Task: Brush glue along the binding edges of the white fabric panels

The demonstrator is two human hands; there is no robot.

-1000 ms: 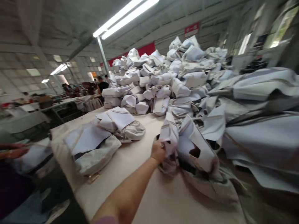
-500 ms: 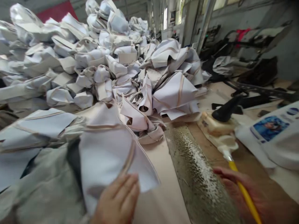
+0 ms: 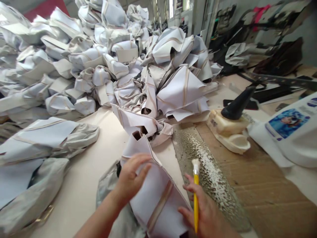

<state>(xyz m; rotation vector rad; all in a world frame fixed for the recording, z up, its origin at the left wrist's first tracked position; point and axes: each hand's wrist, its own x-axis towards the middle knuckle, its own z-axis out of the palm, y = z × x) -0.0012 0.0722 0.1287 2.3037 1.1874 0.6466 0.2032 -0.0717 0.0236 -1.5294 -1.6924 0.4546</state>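
Observation:
A white stiff piece with a tan stripe (image 3: 151,185), part of a grey cloth item, lies in front of me, angled toward the lower right. My left hand (image 3: 132,177) rests over its upper left side, fingers stretched and thumb apart. In my right hand (image 3: 200,201) is a paintbrush with a yellow handle (image 3: 196,188), bristles pointing up. The fingers of that hand are also at the piece's right edge; whether they press on it I cannot tell. Beside them runs a long board crusted with white residue (image 3: 210,168).
A large heap of similar white pieces (image 3: 119,66) fills the back. Another such piece (image 3: 42,132) lies at left. On the right are a cream container with a black cone (image 3: 228,122), cardboard (image 3: 260,181) and a white jug (image 3: 297,132).
The white piece has turned and shifted right, closer to me. My left hand has moved up onto it. My right hand has brought the brush left, away from the cream container.

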